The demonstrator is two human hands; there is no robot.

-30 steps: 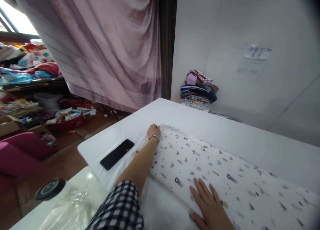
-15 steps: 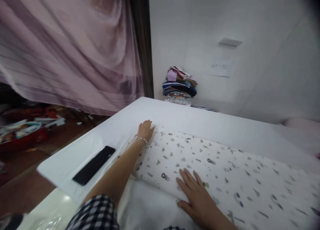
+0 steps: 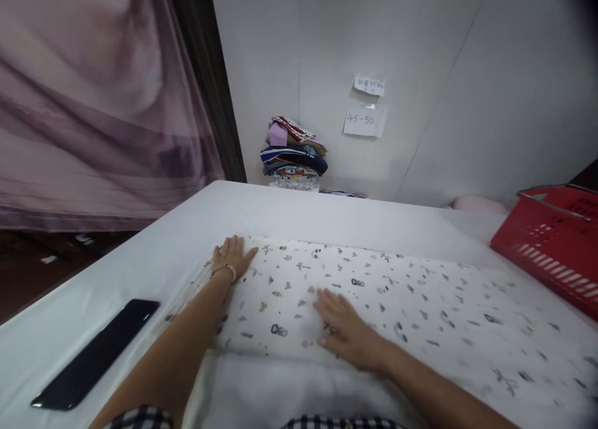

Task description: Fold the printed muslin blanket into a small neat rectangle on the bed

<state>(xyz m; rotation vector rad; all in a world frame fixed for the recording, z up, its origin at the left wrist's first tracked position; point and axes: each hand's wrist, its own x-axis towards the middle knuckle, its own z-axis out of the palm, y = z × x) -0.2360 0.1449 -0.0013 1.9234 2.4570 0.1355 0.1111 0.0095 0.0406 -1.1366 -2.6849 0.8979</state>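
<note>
A white cloth [image 3: 299, 317] with small grey and brown printed motifs lies spread in a long folded strip across the table. My left hand [image 3: 232, 258], a bracelet on its wrist, rests flat near the cloth's far left corner, fingers stretched out. Over the middle of the strip, my right hand [image 3: 343, 326] is spread palm down, slightly blurred; whether it presses on the fabric I cannot tell. Plain white fabric [image 3: 280, 385] shows along the near edge, close to my body. Neither hand grips anything.
A black phone [image 3: 96, 357] lies on the white table [image 3: 196, 208] at the left. At the right stands a red basket [image 3: 551, 242]. Folded clothes [image 3: 294, 155] are stacked by the far wall beneath paper notes [image 3: 364, 119]. A pink curtain [image 3: 93, 105] hangs at the left.
The view has turned to the right, bringing the red basket into sight. My right hand has shifted farther up the cloth; my left hand stays at the far left corner.
</note>
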